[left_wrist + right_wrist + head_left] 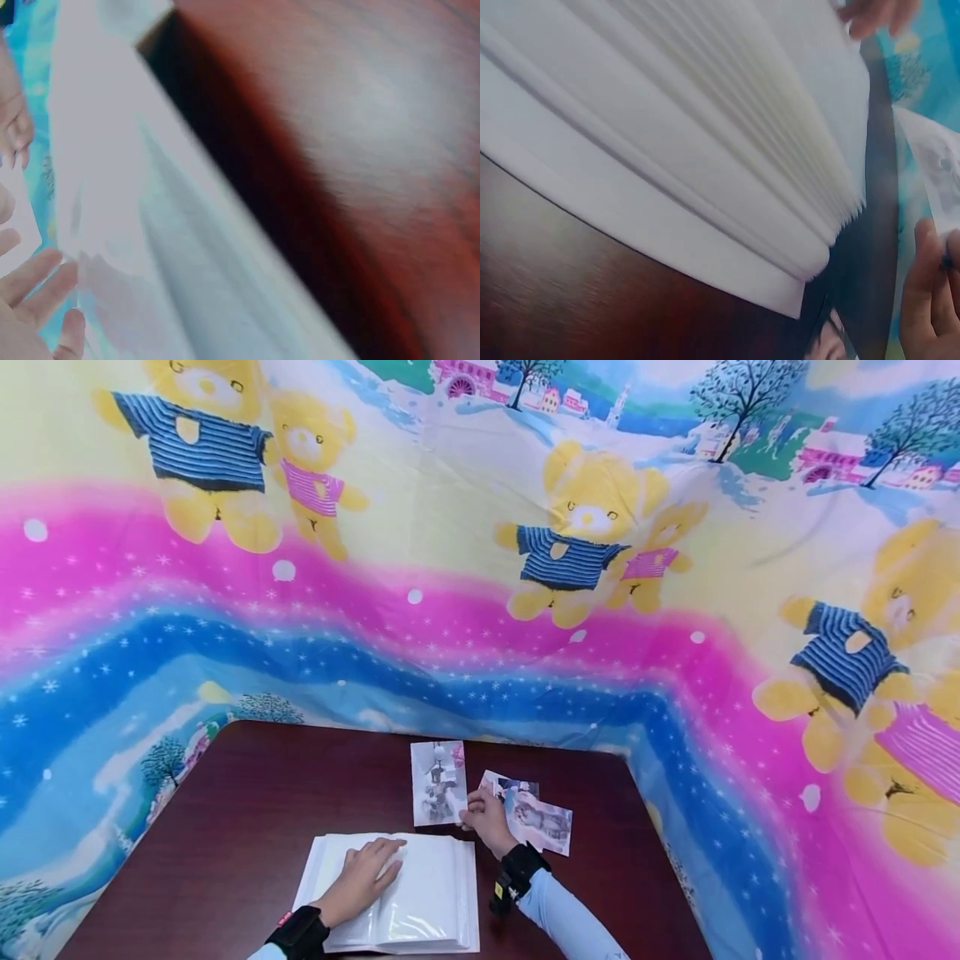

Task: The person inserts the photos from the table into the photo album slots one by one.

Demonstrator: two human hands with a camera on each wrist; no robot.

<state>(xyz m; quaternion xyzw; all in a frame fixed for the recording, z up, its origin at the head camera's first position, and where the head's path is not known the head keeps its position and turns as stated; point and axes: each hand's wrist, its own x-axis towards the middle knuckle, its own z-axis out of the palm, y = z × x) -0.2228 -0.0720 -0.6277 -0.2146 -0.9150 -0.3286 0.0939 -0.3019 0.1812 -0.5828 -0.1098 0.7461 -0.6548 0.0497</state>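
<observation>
An opened photo album with white pages and clear sleeves lies at the table's near side. My left hand rests over its pages near the middle fold, fingers extended. Beyond the album's top right corner, my right hand pinches a photo card by its lower right corner. The card bears a pale greyish picture with a pink patch at its top right. In the right wrist view, thumb and fingers meet at the edge of the card. The album's many page edges fan out there.
Right of the right hand lies another photo card with a cat-like animal on it, overlapping a darker card. The dark red-brown table ends against a hanging cloth printed with bears.
</observation>
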